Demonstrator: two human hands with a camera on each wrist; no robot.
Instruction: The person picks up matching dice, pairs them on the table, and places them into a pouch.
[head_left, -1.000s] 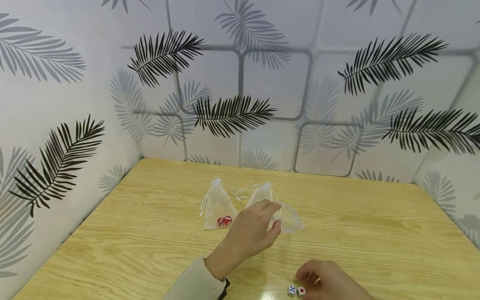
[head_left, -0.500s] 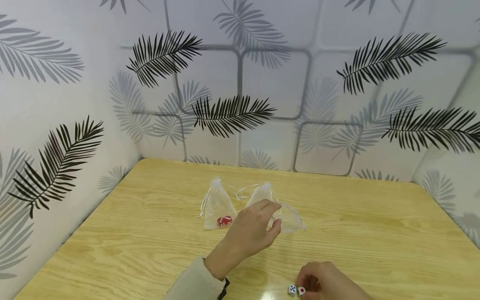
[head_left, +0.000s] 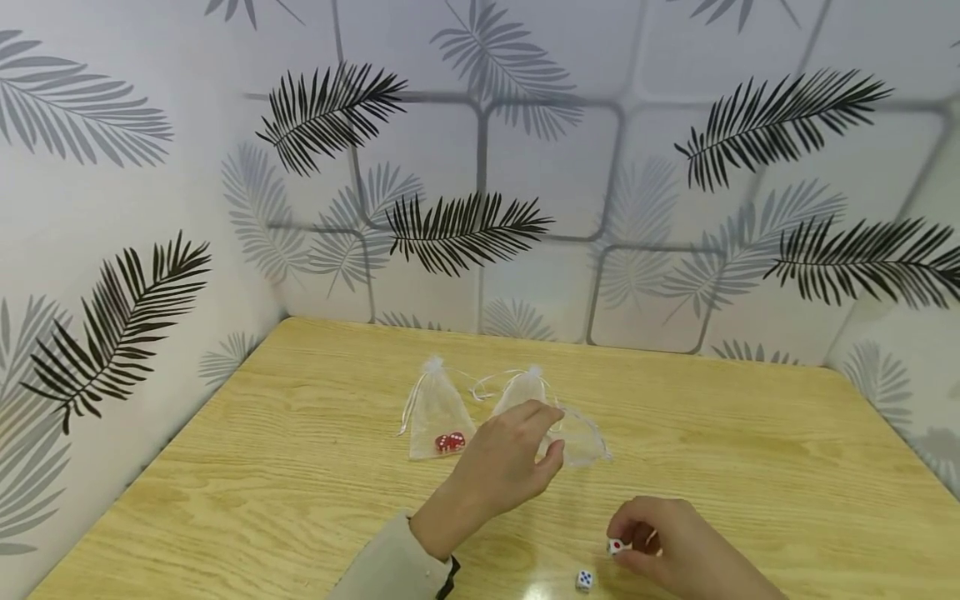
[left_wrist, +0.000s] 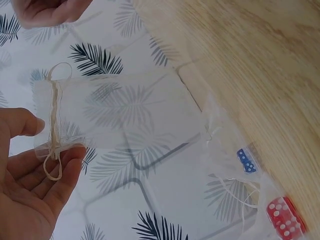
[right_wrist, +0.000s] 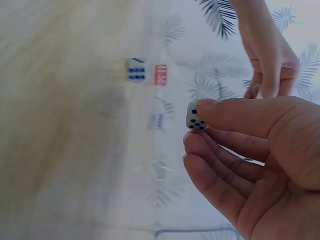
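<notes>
My right hand (head_left: 678, 546) pinches a white die (head_left: 617, 547) between thumb and fingers over the front of the table; dark blue pips show on it in the right wrist view. Left of that hand, a second white die (head_left: 584, 581) with blue pips lies on the wood. My left hand (head_left: 506, 454) holds a sheer white drawstring bag (left_wrist: 125, 107) near its mouth, thumb on one side and fingers curled at the other. No dice show inside this bag. Its cord loops hang by the fingers in the left wrist view.
Behind the left hand lies a tied sheer bag (head_left: 525, 387); blue dice (left_wrist: 246, 160) show in it in the left wrist view. Another tied bag (head_left: 433, 404), holding red dice (head_left: 450, 442), lies to its left. Leaf-patterned walls (head_left: 540, 167) border the wooden table (head_left: 300, 467).
My right hand has taken hold of one of the two white dice and moved up and slightly right with it. The left hand and the bags have stayed in place.
</notes>
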